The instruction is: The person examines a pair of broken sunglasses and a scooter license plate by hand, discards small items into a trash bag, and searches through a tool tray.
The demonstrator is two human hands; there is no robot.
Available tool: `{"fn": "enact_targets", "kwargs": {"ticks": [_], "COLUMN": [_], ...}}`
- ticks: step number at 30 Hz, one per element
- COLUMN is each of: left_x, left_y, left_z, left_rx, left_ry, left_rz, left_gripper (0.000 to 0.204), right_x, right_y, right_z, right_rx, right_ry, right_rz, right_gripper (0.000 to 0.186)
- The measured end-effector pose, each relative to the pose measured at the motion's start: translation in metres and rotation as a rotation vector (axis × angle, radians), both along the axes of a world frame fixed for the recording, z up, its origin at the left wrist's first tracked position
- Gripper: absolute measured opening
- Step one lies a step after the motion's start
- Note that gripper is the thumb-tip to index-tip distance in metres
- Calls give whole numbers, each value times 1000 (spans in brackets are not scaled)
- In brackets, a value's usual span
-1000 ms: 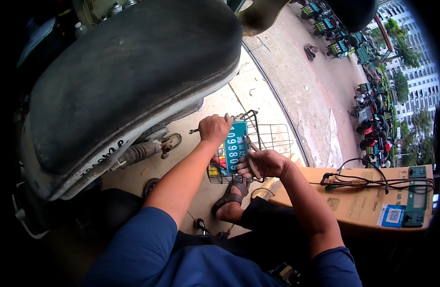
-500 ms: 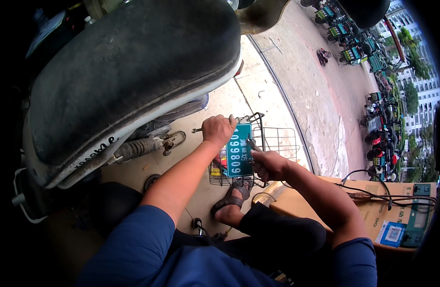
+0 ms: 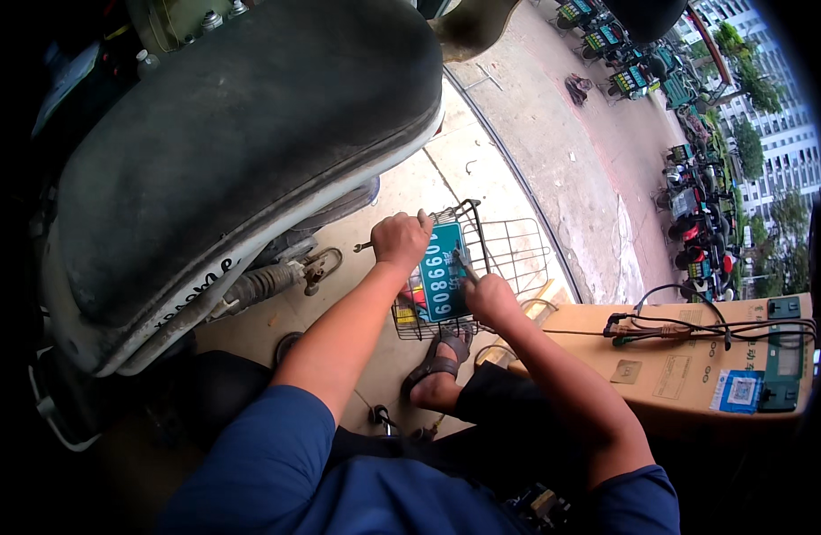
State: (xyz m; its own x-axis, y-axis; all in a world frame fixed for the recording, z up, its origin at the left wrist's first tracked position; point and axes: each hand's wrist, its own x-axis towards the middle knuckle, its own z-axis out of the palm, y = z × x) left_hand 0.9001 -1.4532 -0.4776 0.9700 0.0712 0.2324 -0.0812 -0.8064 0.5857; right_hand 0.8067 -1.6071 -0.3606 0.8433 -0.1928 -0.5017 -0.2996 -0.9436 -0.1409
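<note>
A green number plate [image 3: 441, 283] with white characters is at a black wire basket [image 3: 515, 241], standing in front of me on the floor. My left hand [image 3: 401, 239] is closed at the plate's upper left corner, thumb along its edge. The jaw of a small wrench [image 3: 364, 246] pokes out of that fist on the left. On the plate's right side, my right hand [image 3: 490, 299] grips a grey metal hand tool [image 3: 466, 266] that looks like pliers. Its tip meets the plate's face near the right edge; what it bites on is too small to tell.
A scooter with a dark seat [image 3: 250, 143] fills the left, its shock absorber [image 3: 263, 287] near my left forearm. A cardboard box [image 3: 669, 357] with black cables [image 3: 660, 328] lies at right. My sandalled foot [image 3: 435, 370] is just below the basket. Parked scooters [image 3: 696, 214] line the far right.
The view has shifted a little, so the box shows more fully. My right hand has turned at the wrist, its back now more upward, with the tool still at the plate. The left hand keeps its grip.
</note>
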Motion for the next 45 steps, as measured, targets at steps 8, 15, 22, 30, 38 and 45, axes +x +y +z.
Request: {"fn": "enact_targets", "kwargs": {"ticks": [8,15,22,30,38,45], "left_x": [-1,0,2,2,-1,-4], "left_y": [0,-1,-1,-3,-1,7], "left_z": [-1,-2,-1,-1,1,18], "left_rx": [-31,-45,-33,21,-22,-113], "left_ry": [22,36,38,72,54,169], "left_rz": [-19,-12,6,0,-18,-22], "left_gripper": [51,51,51,51,53,52], "right_x": [35,27,20,-2,47,67], "right_y": [-50,-48,-24,-19,-28,-26], "right_z": [17,15,16,1,38,78], "right_rx": [889,1198,674,-41,90,-229], "right_ry": [672,800,405,-24,418,329], "right_rz": [-102,-885,-531,193,-61,277], "right_gripper": [37,39,42,49,42,37]}}
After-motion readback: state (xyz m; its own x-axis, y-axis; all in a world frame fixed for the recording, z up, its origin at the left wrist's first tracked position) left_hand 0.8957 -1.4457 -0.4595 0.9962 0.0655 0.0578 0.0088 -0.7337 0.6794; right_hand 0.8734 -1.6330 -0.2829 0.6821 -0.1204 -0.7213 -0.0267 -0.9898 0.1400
